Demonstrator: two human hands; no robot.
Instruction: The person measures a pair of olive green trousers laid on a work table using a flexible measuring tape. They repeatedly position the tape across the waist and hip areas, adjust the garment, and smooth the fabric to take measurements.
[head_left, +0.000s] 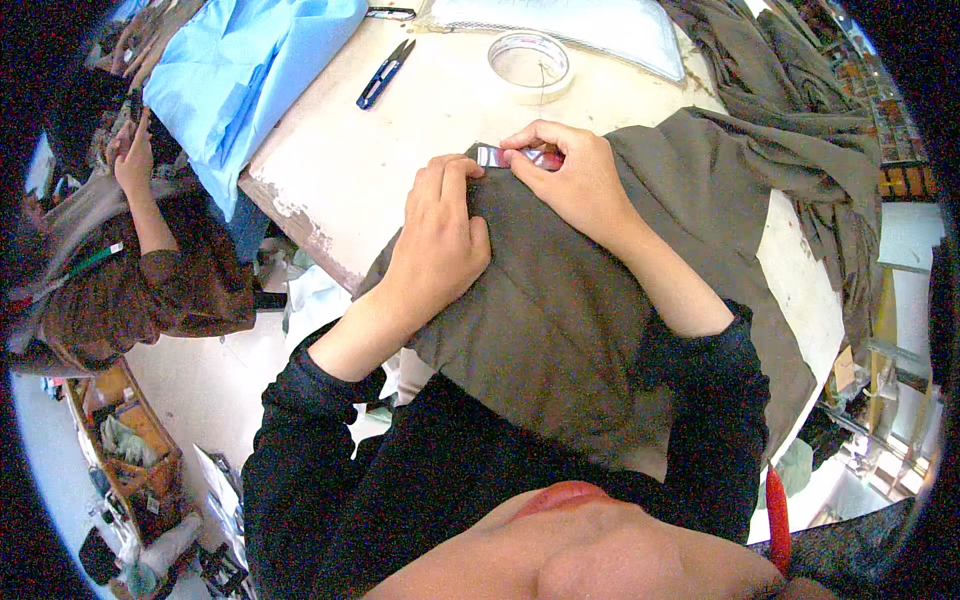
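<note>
Dark olive-brown cloth (560, 310) lies over the table edge and across my lap. My left hand (437, 225) is closed at the cloth's far edge, its fingertips pinching the fabric there. Just to its right, a small flat silver-white piece with red parts (491, 157) sits along that edge. My right hand (575, 175) is closed on this piece, thumb and index finger pinched together over it. Its exact kind cannot be made out, since the fingers cover its middle.
On the pale worktable (440, 110) lie dark thread snips (386, 75), a tape roll (497, 72) and a clear plastic package (580, 22). Light-blue material (245, 85) hangs off the left corner. More brown cloth (800, 110) is heaped at right. Another person (150, 260) works at far left.
</note>
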